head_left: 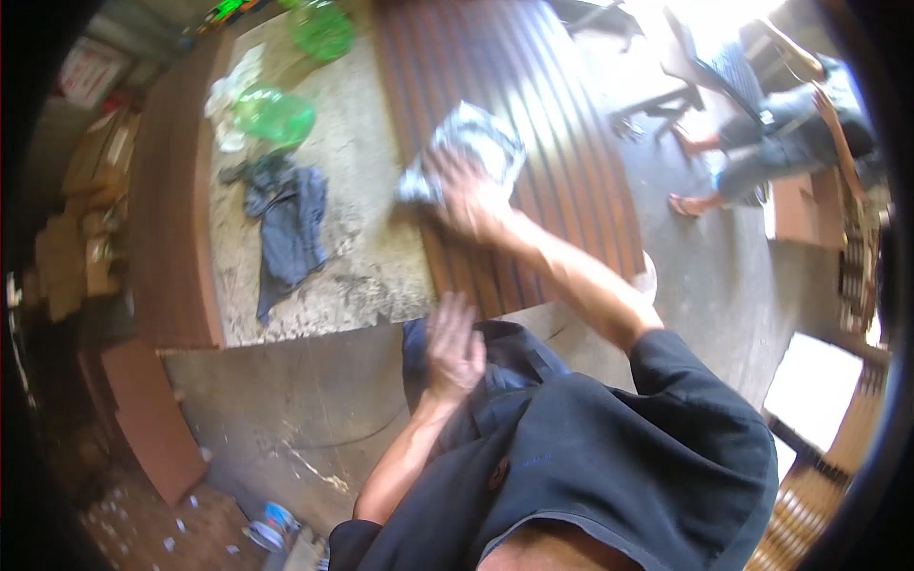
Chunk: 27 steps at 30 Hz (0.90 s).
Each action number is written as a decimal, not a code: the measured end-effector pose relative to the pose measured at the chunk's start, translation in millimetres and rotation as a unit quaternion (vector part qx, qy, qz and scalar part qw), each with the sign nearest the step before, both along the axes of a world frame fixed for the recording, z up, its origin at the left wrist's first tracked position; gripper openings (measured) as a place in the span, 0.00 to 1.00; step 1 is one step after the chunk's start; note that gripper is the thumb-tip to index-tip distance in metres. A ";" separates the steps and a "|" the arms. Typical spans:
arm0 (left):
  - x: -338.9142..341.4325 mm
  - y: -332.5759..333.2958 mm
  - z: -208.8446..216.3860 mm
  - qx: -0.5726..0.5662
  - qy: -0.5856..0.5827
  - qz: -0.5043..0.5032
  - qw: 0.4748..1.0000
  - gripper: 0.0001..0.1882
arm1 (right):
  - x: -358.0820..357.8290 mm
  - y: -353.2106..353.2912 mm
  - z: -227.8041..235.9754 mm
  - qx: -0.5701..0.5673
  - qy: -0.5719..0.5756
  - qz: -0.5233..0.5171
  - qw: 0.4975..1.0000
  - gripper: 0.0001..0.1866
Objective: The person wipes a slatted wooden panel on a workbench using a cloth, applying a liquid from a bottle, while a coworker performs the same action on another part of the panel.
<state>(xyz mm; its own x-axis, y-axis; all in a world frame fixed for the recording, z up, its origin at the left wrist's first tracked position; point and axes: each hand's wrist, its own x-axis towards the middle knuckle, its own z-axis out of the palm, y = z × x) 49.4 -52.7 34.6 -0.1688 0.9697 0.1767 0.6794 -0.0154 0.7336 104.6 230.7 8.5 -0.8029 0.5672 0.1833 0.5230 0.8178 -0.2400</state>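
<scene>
A ribbed brown wood panel [552, 124] with dark grooves lies along the right side of the worktable. On its left part, my right hand [466, 195] presses down on a crumpled pale cloth [486, 138]; motion blurs the fingers. Close to the panel's near left corner is my left hand [453, 352], fingers stretched out and nothing in it. Whether it touches the panel edge I cannot tell. A dark grey rag [290, 224] lies spread on the worn tabletop [367, 238] to the left.
Two green plastic bottles [276, 116] [322, 33] and white crumpled material [228, 100] are on the tabletop's far left. Brown boards [152, 419] and cardboard [86, 247] stand at left. Another person [795, 143] is at the far right, near a dark chair [714, 57].
</scene>
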 end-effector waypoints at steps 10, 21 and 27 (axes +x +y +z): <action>-6.7 157.3 -13.1 0.011 0.177 -0.026 0.984 0.31 | 93.5 38.0 23.2 0.015 0.060 -0.170 0.984 0.41; -4.2 143.4 -14.8 0.018 0.190 -0.041 0.981 0.31 | 256.5 -83.1 34.4 -0.095 -0.027 -0.232 0.968 0.43; 2.7 161.2 -15.5 0.019 0.188 -0.062 0.980 0.30 | 207.6 78.5 18.6 -0.003 0.038 -0.352 0.935 0.41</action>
